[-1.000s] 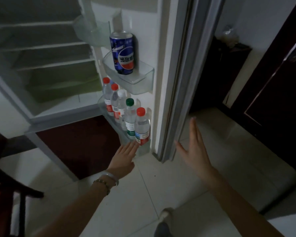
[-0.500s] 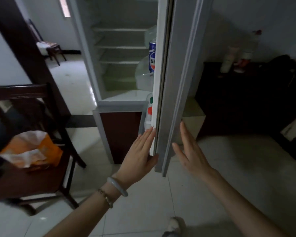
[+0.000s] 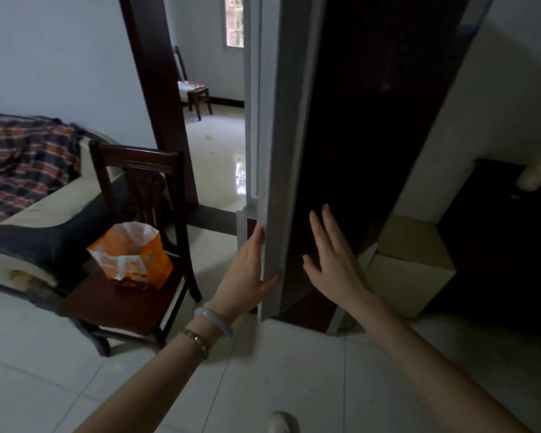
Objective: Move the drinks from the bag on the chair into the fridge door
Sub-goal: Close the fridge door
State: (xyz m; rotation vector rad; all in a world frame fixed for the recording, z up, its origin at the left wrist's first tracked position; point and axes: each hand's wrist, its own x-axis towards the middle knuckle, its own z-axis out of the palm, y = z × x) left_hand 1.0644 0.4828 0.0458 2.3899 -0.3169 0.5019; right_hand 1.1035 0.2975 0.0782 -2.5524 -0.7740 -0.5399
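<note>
The fridge door (image 3: 341, 135) is swung almost fully to, showing its dark front and grey edge; the drinks inside are hidden. My left hand (image 3: 247, 270) lies flat against the door's grey edge near its lower corner, fingers apart, thumb curled round the edge. My right hand (image 3: 331, 260) is spread flat on the dark door front, holding nothing. The orange and white bag (image 3: 132, 257) stands open on the seat of the dark wooden chair (image 3: 128, 304) to the left; I cannot see what it holds.
A bed (image 3: 28, 170) with a plaid blanket lies behind the chair. A cardboard box (image 3: 413, 264) and a dark cabinet (image 3: 506, 245) stand to the right of the fridge. Beyond a doorway, another chair (image 3: 194, 89) stands on the tiled floor (image 3: 263, 385).
The fridge door has swung from wide open to nearly shut, hiding the can and bottles. Both my hands moved with it, now pressing on its edge and front.
</note>
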